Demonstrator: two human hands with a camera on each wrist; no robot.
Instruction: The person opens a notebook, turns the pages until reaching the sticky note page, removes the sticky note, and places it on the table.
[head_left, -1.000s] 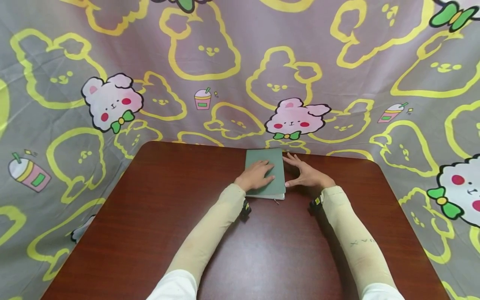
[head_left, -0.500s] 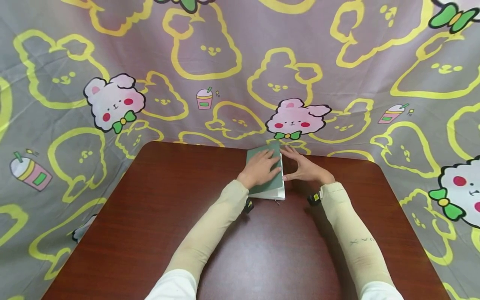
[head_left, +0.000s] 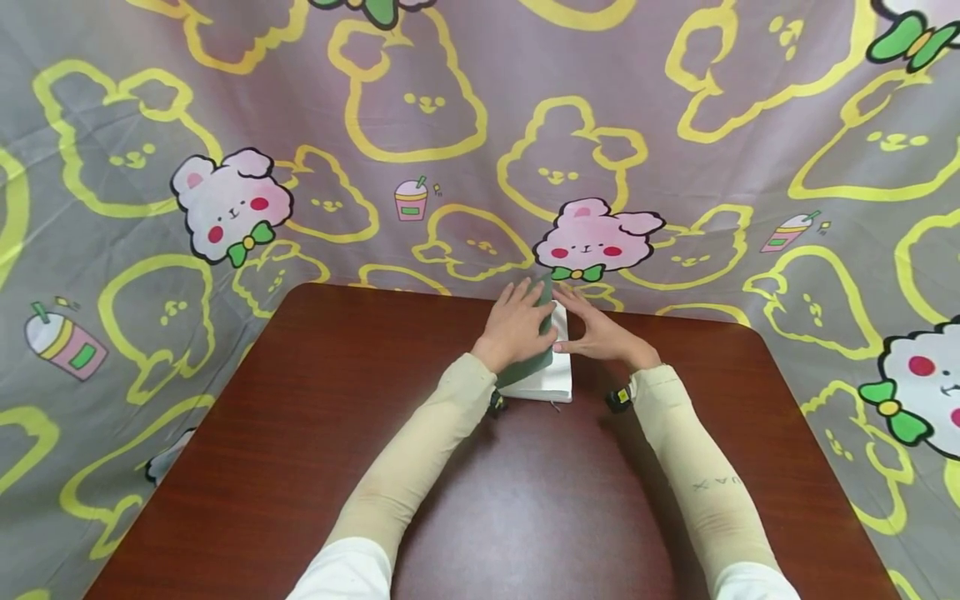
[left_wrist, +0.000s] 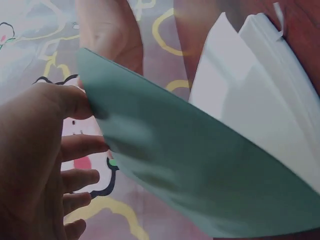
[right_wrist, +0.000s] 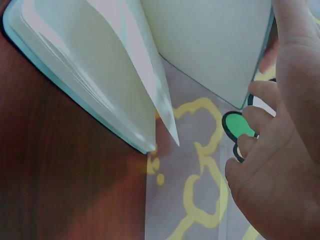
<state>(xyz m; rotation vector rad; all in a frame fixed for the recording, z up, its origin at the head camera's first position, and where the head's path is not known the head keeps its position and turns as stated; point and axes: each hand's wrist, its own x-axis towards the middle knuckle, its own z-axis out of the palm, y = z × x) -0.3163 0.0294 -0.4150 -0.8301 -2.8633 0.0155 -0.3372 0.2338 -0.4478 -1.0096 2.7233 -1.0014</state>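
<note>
Currently the notebook (head_left: 551, 379) lies on the table (head_left: 300, 433) right between both hands, near the far edge by the cloth (head_left: 450, 125). Its green cover (head_left: 534, 354) is raised steeply, hinged on the left side, with the white page block (head_left: 557, 377) exposed under it.

Left hand (head_left: 516, 327) is on the cover's outer face: thumb at the free edge, fingers straight and spread behind it, propping the cover up. In the left wrist view the cover (left_wrist: 200, 170) runs diagonally across the frame, thumb (left_wrist: 70, 102) against its top corner, and one loose leaf (left_wrist: 225, 95) stands apart from the page block (left_wrist: 285, 100).

Right hand (head_left: 596, 333) sits just right of the cover, fingers reaching to the cover's top edge, thumb pointing in toward the pages. In the right wrist view, the fingers (right_wrist: 265, 165) are loosely bent beside the cover's inner face (right_wrist: 210, 45), with one finger along its right edge. Can't tell whether they pinch it or only touch.

Cloth with rabbit print hangs just behind both hands and drapes around the table.
</note>
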